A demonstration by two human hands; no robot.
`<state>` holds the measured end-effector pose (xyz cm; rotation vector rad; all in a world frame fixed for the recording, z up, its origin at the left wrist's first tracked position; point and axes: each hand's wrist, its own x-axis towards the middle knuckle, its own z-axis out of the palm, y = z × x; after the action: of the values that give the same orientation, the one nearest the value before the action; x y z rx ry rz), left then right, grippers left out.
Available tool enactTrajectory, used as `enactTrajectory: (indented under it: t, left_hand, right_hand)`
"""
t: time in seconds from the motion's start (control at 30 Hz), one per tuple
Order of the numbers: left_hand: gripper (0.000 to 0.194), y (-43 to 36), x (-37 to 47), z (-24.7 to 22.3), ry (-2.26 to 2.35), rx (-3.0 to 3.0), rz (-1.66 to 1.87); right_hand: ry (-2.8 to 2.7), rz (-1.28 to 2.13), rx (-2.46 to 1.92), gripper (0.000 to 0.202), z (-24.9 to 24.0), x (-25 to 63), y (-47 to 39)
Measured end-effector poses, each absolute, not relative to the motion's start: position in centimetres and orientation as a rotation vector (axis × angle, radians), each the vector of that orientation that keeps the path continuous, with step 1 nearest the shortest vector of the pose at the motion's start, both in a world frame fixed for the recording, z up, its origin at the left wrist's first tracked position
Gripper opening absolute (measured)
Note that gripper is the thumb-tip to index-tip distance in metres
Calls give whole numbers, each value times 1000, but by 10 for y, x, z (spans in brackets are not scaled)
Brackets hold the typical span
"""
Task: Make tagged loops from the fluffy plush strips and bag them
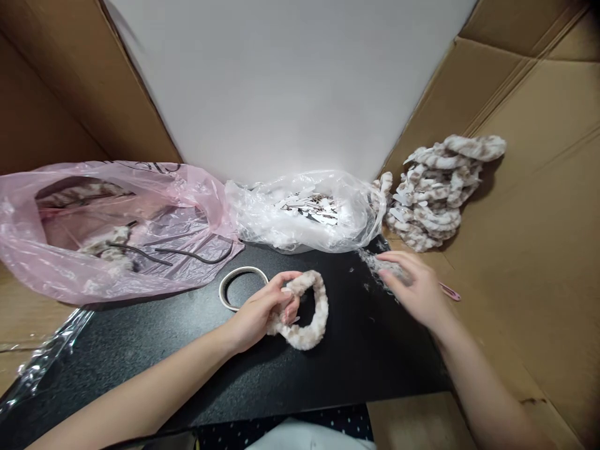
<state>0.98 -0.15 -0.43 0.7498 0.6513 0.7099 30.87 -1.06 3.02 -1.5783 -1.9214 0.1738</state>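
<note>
My left hand is closed on a fluffy cream-and-beige ring, pinching its left side above the dark table. A roll of tape lies just behind that hand. At the table's right edge, my right hand reaches over a clump of grey fluff; its thumb and fingers are apart and touch or nearly touch the fluff. A pink tool shows partly, just right of my right wrist.
A pink bag with fluffy pieces and dark cords lies left. A clear bag of small white tags stands at the centre back. Fluffy rings are heaped at the right. Cardboard walls flank the dark table.
</note>
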Motion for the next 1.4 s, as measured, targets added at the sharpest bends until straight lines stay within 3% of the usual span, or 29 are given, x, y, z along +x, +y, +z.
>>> enactTrajectory:
  t: [0.13, 0.27, 0.53, 0.73, 0.93, 1.2, 1.4]
  left_hand:
    - [51, -5, 9, 0, 588, 705, 641]
    - [51, -3, 8, -2, 619, 740, 610]
    - [37, -2, 10, -17, 589, 802, 700]
    - [34, 5, 6, -9, 544, 627, 651]
    - [43, 11, 0, -14, 386, 680, 630]
    - [40, 12, -2, -17, 420, 758, 724]
    - [53, 18, 1, -16, 608, 824, 935]
  right_hand:
    - [-2286, 547, -1102, 20, 40, 222, -7]
    - [-2336, 682, -1046, 14, 21, 190, 2]
    - [-2031, 986, -1116, 19, 5, 192, 8]
    - [-1529, 1884, -1230, 44, 8, 215, 18]
    - [-964, 2188, -974, 41, 17, 226, 25]
    - [-709, 2165, -812, 44, 32, 230, 29]
    - [-827, 1984, -840, 26, 13, 229, 16]
